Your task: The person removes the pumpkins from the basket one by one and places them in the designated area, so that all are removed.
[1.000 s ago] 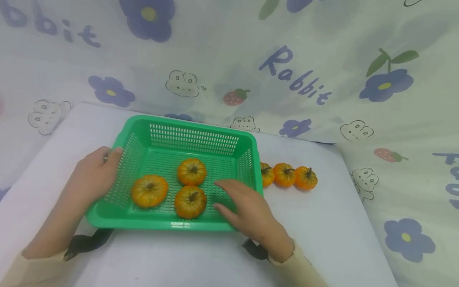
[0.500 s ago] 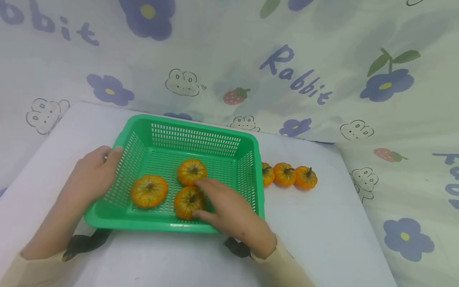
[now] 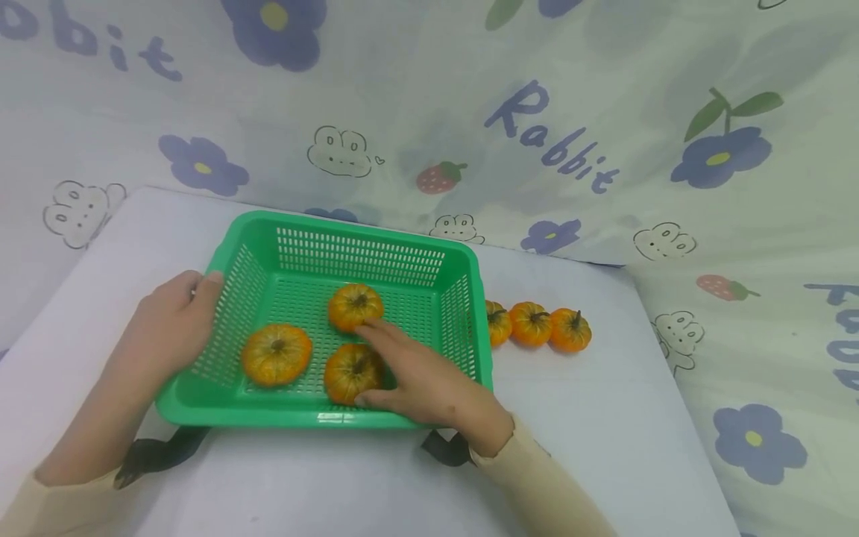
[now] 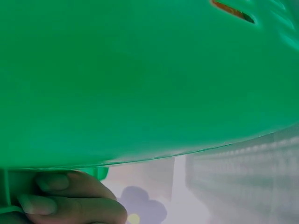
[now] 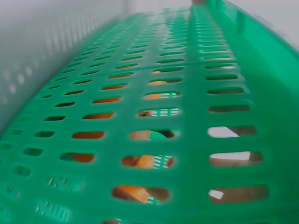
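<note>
A green plastic basket with slotted walls stands on the table, three small orange pumpkins inside it. My left hand grips the basket's left rim; in the left wrist view, fingertips curl in beneath the green edge. Inside the basket, my right hand holds the front pumpkin from its right side, thumb at the front and fingers reaching between it and the back pumpkin. Another pumpkin lies to the left, apart from this hand. Basket slots hide most of the grip in the right wrist view.
Three more pumpkins line up on the white table just right of the basket, the nearest partly hidden by its wall. Behind the table hangs a cloth printed with rabbits and flowers.
My right hand has moved left from the basket's right part and closed around the front pumpkin. The back pumpkin has shifted slightly away from it. My left hand stays on the rim.
</note>
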Motion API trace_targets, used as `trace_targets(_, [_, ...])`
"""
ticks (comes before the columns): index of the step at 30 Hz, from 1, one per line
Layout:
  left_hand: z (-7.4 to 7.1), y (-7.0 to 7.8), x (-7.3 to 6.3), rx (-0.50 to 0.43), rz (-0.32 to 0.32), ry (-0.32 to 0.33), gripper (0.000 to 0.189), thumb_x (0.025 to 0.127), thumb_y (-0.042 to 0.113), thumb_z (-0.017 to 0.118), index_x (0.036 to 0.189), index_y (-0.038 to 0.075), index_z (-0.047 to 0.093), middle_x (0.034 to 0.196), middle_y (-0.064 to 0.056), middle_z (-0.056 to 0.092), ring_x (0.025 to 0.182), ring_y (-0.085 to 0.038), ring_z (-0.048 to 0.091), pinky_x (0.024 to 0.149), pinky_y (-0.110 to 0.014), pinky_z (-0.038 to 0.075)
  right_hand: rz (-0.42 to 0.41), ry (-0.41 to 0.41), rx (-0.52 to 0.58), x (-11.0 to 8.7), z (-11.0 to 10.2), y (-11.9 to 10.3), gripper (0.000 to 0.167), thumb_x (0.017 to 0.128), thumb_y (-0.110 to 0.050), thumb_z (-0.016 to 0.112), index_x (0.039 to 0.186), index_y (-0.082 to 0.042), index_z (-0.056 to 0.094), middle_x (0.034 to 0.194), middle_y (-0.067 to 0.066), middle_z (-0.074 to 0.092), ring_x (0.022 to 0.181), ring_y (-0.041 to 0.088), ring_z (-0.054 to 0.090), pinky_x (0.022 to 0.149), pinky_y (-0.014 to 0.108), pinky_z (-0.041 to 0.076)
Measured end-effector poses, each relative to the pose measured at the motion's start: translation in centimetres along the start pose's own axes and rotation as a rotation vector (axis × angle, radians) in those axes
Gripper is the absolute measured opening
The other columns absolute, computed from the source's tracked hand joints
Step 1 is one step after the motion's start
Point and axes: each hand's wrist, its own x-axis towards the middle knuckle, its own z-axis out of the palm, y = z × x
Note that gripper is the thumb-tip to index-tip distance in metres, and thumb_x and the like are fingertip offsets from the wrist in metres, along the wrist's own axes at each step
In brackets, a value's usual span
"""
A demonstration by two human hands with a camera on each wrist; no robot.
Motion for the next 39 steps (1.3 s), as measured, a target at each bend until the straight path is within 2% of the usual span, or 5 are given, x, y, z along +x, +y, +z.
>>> trace_targets(4, [0.1,-0.2,0.2,-0.002,0.002,-0.002,0.067,0.112,0.053,0.018,0.121,-0.005,0.050,0.092,-0.021,0.059,0.075,-0.033,0.057,0.056,-0.036,0.046,-0.004,-0.005,-0.029,0.2,0.1,0.1,0.085,0.099,-0.046,0.073,0.166,-0.019,0.028,0.174,-0.002,0.011,0.157,0.022,0.023,0.121,0.043,0.032])
trace_targets(10, [-0.3,-1.0,0.2,-0.001,-0.003,0.005,0.068,0.112,0.052,0.019,0.123,-0.007,0.049,0.097,-0.025,0.060,0.078,-0.035,0.058,0.055,-0.036,0.046,-0.053,-0.091,-0.036,1.1,0.2,0.3,0.065,0.107,-0.055,0.052,0.161,-0.021,0.041,0.173,-0.008,0.012,0.155,0.023,0.027,0.123,0.043,0.029])
trace_targets(22, [0.3,-1.1,0.5,-0.020,0.005,-0.002,0.067,0.112,0.053,0.019,0.118,-0.006,0.049,0.090,-0.021,0.059,0.071,-0.031,0.057,0.054,-0.038,0.048,-0.099,-0.041,-0.014,1.0,0.7,0.8,0.058,0.105,-0.043,0.064,0.154,-0.017,0.050,0.156,-0.006,0.049,0.144,0.012,0.043,0.118,0.032,0.036])
trace_targets(33, [0.2,-0.7,0.4,-0.019,0.009,-0.006,0.066,0.112,0.054,0.019,0.117,-0.005,0.049,0.088,-0.020,0.059,0.070,-0.031,0.056,0.053,-0.038,0.048,-0.051,-0.130,0.088,0.5,0.4,0.9,0.069,0.103,-0.043,0.067,0.161,-0.017,0.039,0.161,-0.002,0.044,0.146,0.014,0.041,0.119,0.034,0.034])
trace_targets(39, [0.1,-0.6,0.2,-0.034,0.015,-0.010,0.067,0.112,0.054,0.020,0.117,-0.006,0.048,0.085,-0.018,0.059,0.065,-0.029,0.057,0.050,-0.041,0.050,-0.070,-0.153,0.108,0.6,0.3,1.0,0.065,0.104,-0.042,0.065,0.159,-0.018,0.041,0.158,-0.003,0.048,0.144,0.012,0.043,0.119,0.032,0.035])
